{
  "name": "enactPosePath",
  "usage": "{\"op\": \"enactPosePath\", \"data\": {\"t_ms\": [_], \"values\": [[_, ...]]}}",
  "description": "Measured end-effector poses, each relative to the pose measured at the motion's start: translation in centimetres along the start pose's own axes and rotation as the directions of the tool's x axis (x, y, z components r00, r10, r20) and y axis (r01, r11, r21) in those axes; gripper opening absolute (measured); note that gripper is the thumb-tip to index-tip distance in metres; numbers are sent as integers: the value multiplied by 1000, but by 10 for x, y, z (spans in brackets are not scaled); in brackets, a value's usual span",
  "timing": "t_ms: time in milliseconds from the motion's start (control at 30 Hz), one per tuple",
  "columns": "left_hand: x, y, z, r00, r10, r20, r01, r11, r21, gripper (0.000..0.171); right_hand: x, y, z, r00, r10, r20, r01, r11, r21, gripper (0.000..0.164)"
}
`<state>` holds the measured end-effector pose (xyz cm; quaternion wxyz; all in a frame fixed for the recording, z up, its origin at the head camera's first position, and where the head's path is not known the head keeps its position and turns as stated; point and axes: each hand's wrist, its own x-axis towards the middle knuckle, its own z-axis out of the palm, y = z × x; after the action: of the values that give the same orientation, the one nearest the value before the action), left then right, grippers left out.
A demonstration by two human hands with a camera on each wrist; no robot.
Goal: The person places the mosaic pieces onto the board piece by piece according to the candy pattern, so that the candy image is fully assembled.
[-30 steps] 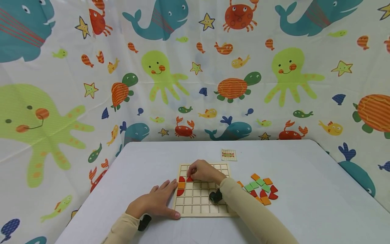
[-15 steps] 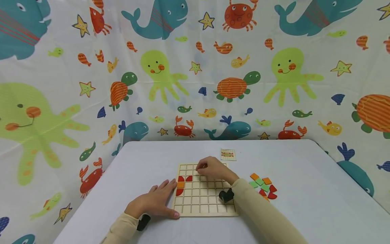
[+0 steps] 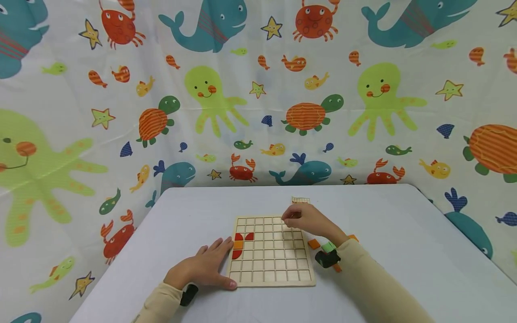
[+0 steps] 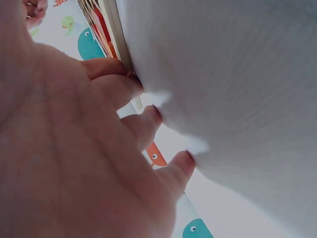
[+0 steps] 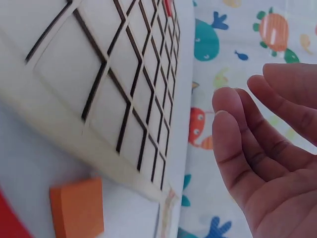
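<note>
A wooden grid board (image 3: pixel 270 264) lies on the white table. In its left columns sit an orange square tile (image 3: pixel 238 245) between two red rounded tiles, and another red tile (image 3: pixel 249 236) to the right of the upper one. My left hand (image 3: pixel 203 269) rests with spread fingers along the board's left edge, its thumb at the near left corner. Over the far right corner hovers my right hand (image 3: pixel 311 220); the right wrist view shows its fingers (image 5: pixel 227 134) loosely bent, thumb apart, holding nothing.
Loose tiles lie right of the board, among them an orange one (image 3: pixel 313 244) and a green one (image 3: pixel 329 247); my right forearm hides others. A small patterned card (image 3: pixel 300 200) lies behind the board, partly covered by my right hand. A printed curtain hangs behind the table.
My right hand has left the red tile, which now sits alone in its cell, and moved rightward across the far side of the board. The left hand stays in place.
</note>
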<state>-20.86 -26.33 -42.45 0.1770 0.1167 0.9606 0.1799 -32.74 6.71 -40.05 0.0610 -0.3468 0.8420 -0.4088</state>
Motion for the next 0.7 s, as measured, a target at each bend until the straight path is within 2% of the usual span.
{"op": "enactPosePath", "data": {"t_ms": [367, 500, 700], "values": [[0, -3, 0, 999, 38, 9, -38, 999, -12, 127, -35, 8, -29, 995, 99, -4, -99, 994, -42, 17], [1, -3, 1, 999, 32, 6, -32, 999, -13, 125, -47, 14, -38, 991, 136, 3, -136, 989, -60, 17], [2, -4, 2, 1000, 23, -5, -23, 1000, 4, 121, -65, 21, -50, 989, 146, 19, -144, 985, -98, 18]]}}
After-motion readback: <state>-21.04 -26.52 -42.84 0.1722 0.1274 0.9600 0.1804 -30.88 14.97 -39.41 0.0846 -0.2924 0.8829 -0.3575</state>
